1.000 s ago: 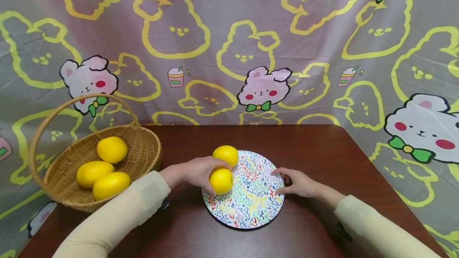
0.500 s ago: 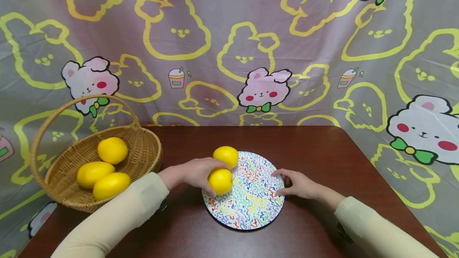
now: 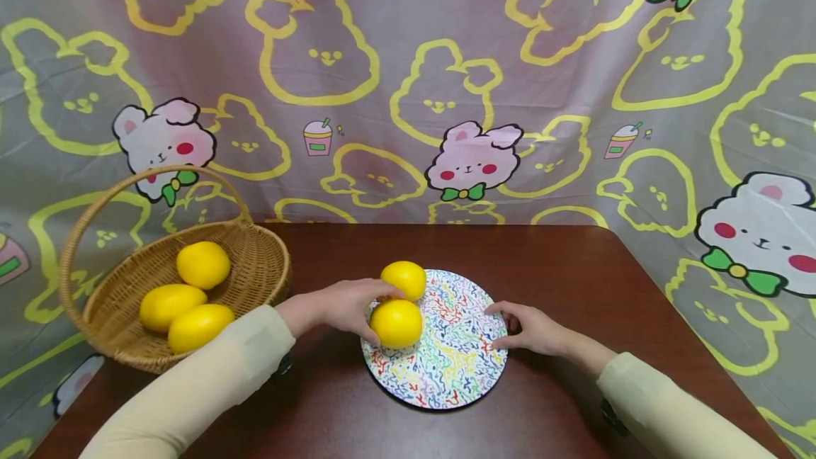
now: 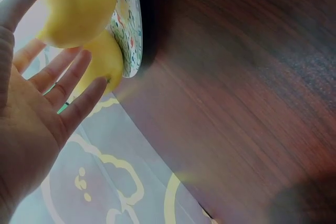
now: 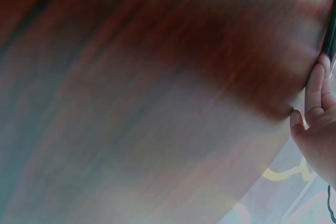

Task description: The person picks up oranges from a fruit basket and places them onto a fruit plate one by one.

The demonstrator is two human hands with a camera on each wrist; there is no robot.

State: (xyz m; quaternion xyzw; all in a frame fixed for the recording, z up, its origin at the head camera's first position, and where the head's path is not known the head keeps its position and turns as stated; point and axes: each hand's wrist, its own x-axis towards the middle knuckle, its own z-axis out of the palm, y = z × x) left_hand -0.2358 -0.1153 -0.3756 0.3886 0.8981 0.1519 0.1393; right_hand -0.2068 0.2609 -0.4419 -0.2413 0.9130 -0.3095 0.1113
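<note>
The left hand stood wide around the nearer yellow oval lemon on the round, squiggle-patterned white plate, whose rim the right hand held, probably for steadiness.

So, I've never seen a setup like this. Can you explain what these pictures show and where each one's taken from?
No machine here: these are a person's bare hands. The wide view comes from a camera worn on the head; the other two come from cameras on each wrist.

On the brown table stand a wicker basket holding three yellow fruits, and a patterned plate with two more at its left side.

The left hand is around the nearer fruit, fingers fairly straight, so I see no firm grip. The right hand holds the plate's rim. Its wrist view is blurry and mostly shows table.
</note>
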